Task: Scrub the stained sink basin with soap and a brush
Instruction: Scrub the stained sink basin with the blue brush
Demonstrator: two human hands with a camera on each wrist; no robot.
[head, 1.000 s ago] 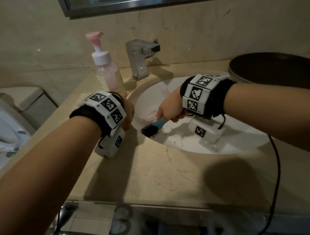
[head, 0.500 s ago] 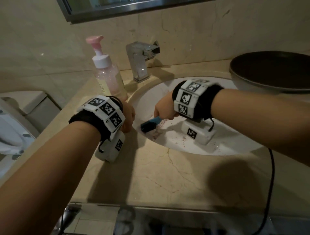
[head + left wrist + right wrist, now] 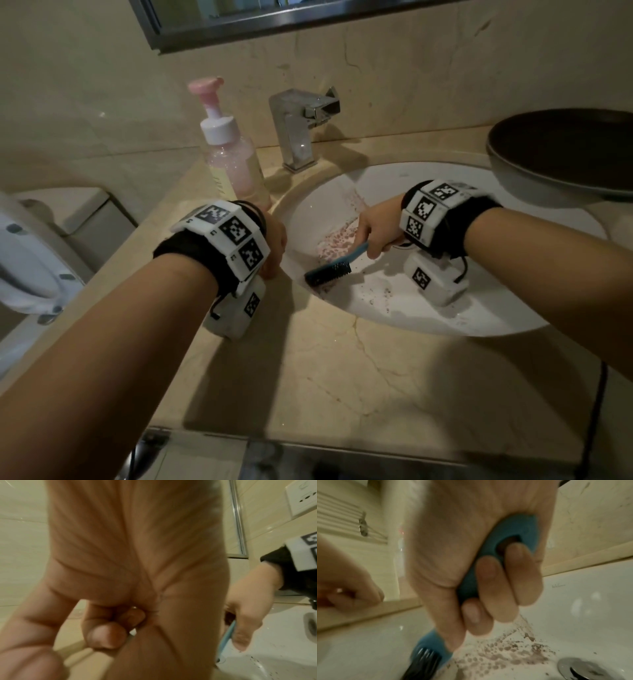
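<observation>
The white sink basin [image 3: 479,308] carries reddish stains [image 3: 337,240] and foam on its left wall. My right hand [image 3: 376,233] grips the blue handle of a brush [image 3: 329,272], whose black bristles lie on the basin's left slope just below the stains. In the right wrist view my fingers wrap the blue handle [image 3: 513,534], with the bristles [image 3: 423,662] down on the porcelain beside speckled stains [image 3: 513,653]. My left hand [image 3: 274,240] rests on the counter at the basin's left rim, fingers curled into the palm [image 3: 109,622], holding nothing that I can see.
A pink pump soap bottle [image 3: 233,164] stands behind my left hand, with a chrome faucet [image 3: 298,130] to its right. A dark bowl [image 3: 565,154] sits on the counter at the back right. The drain [image 3: 590,669] lies right of the brush. A toilet [image 3: 27,267] stands at the left.
My right hand has stroked the brush across the stained left wall, and the brush head now sits a little lower and further right. The left hand has stayed put.
</observation>
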